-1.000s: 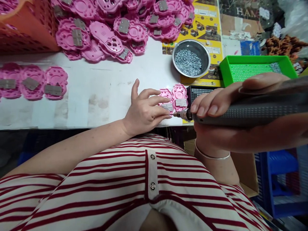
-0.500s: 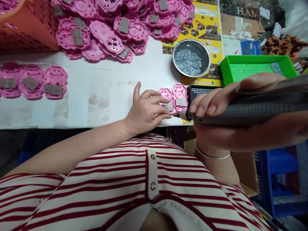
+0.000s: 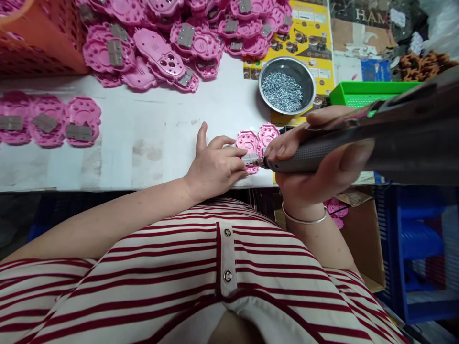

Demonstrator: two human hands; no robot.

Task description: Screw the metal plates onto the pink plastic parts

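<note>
My right hand (image 3: 304, 184) is wrapped round a dark grey electric screwdriver (image 3: 319, 155). The screwdriver's tip meets a grey metal plate (image 3: 250, 158) on a pink plastic shell (image 3: 247, 139). My left hand (image 3: 217, 165) lies to the left of that shell with fingers stretched out, fingertips touching the shell and its plate, thumb raised away. Beside it on the right lies a second pink shell (image 3: 267, 133), its lower part hidden behind my right hand. Whether a screw sits under the tip is too small to tell.
A steel bowl of screws (image 3: 283, 91) stands beyond my right hand, near a green tray (image 3: 358, 91). Pink shells (image 3: 158, 52) are heaped at the back, beside an orange basket (image 3: 43, 38). More shells (image 3: 84, 117) form a row at left. Below the table's right side is a cardboard box (image 3: 362, 239).
My right hand has brought the screwdriver left and slightly up, its tip shifting from the shell's lower edge to the metal plate. My left fingers have drawn back a little, exposing more shell.
</note>
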